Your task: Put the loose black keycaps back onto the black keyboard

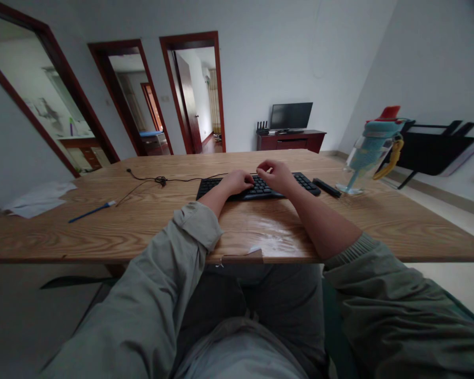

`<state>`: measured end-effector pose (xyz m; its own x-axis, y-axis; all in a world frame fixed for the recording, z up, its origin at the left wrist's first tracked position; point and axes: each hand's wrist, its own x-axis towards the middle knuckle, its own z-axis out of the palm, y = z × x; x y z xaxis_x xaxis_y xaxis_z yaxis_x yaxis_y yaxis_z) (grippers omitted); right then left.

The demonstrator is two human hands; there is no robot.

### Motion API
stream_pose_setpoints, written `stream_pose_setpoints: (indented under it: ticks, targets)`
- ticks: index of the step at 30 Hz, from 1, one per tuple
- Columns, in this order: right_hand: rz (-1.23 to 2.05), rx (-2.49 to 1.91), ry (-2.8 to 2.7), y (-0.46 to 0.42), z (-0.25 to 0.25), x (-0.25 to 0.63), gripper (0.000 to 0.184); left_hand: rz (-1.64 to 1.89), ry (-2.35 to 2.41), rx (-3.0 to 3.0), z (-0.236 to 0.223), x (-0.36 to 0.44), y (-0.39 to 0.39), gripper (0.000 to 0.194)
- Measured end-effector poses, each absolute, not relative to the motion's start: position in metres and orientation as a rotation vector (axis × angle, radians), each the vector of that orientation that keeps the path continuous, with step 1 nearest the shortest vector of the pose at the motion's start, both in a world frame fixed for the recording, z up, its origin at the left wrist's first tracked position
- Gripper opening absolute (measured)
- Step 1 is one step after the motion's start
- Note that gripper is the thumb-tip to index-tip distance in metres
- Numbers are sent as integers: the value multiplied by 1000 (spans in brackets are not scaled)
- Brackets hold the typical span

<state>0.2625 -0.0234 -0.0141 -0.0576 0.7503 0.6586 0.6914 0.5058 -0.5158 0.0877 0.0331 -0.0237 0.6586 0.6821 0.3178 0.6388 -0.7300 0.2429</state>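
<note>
L grip (pixel 238 182), R grip (pixel 275 175) over oblong blk kbd (pixel 261 189) on wood-grain tbl (pixel 174 202).

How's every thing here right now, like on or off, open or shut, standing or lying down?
Keyboard, lying flat
Left hand, curled over the keyboard
Right hand, curled over the keyboard
Television, screen dark
Brown door, open
Water bottle, standing
Cable, partly bunched up
Blue stick, lying flat
Black oblong thing, lying flat

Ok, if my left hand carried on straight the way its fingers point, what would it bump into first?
Probably your right hand, next to it over the keyboard. Depth is hard to judge, though; your left hand might brush the keys first.
</note>
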Motion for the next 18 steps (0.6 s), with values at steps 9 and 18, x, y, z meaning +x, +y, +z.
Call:
stream_pose_setpoints:
  ticks: [9, 18]
  targets:
    - [77, -1213, -1811, -24, -13, 261, 16, 480, 1198, 2865, -21, 92, 34, 27]
    - [76, -1206, -1817, -23, -14, 262, 17, 529, 1123, 2807, -20, 93, 36, 24]
